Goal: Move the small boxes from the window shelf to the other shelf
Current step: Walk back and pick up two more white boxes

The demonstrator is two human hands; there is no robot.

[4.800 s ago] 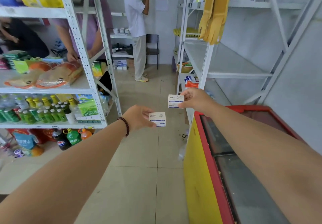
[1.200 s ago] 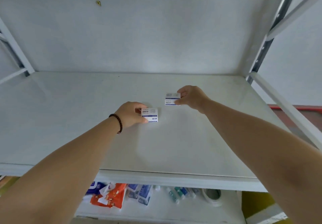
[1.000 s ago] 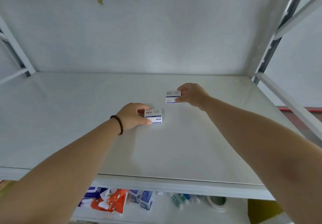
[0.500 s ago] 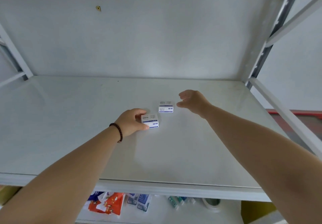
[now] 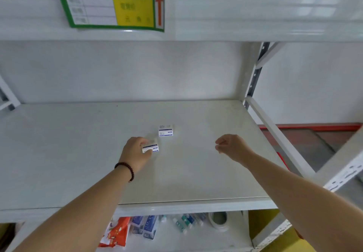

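Shelf board [image 5: 196, 173]: smooth, pale grey, faint sheen, looks like painted metal. Upright post [image 5: 253, 83]: painted metal, perforated. Two small boxes [image 5: 166, 130] [image 5: 151, 148]: printed white card, lightly glossy. Bracelet [image 5: 126, 170] on left wrist: dark round beads, polished. Label sheet [image 5: 114, 2] on upper shelf edge: glossy, laminated paper or plastic (print blurred). Back wall [image 5: 117, 71]: matt white.

Shop: labelled metal shelving [image 5: 196, 205], packaged goods [image 5: 144, 227]

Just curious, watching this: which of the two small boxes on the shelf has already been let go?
The farther box, lying alone on the shelf. The nearer box is gripped by the left hand; the right hand holds nothing.
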